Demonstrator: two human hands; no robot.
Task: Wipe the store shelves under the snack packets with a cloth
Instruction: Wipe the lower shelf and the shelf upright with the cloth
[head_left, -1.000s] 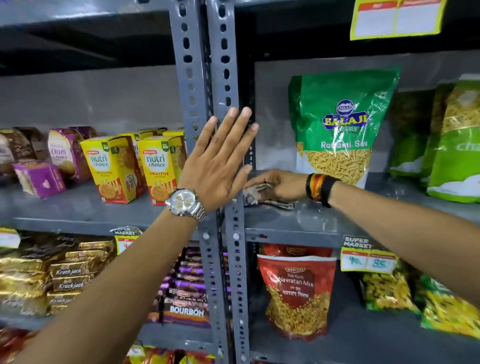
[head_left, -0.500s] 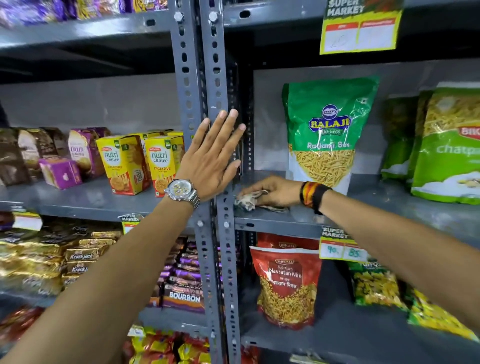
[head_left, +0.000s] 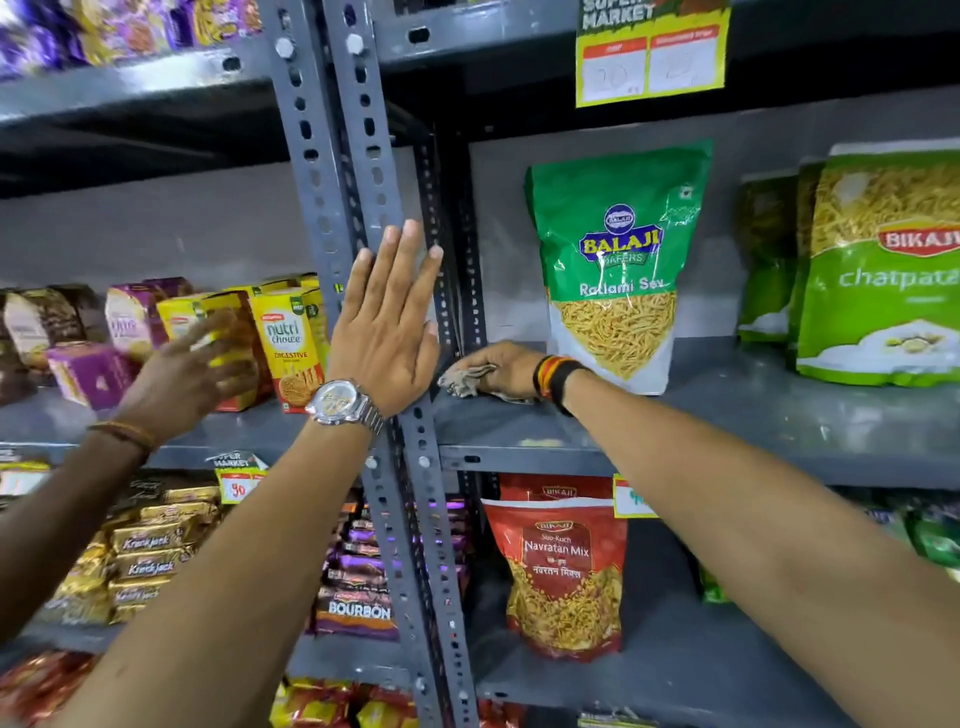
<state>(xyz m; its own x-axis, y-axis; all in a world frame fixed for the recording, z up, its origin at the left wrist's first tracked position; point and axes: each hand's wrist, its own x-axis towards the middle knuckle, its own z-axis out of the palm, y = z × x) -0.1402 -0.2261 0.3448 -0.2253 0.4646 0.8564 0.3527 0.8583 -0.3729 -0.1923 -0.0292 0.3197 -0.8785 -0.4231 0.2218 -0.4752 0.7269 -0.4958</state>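
My right hand presses a crumpled grey cloth onto the grey shelf, at its left end beside the upright post. A green Balaji snack packet stands just behind and right of that hand. My left hand, with a watch on the wrist, lies flat with spread fingers against the grey perforated post and holds nothing.
Another person's hand reaches in from the left toward yellow Nutri Choice boxes. Green Bikaji packets stand at the far right. A red Navratan Mix packet and Bourbon packs fill the shelf below.
Another person's hand has come in from the left at the biscuit boxes. My right hand with the cloth has stayed at the shelf's left end; the view has tilted up slightly.
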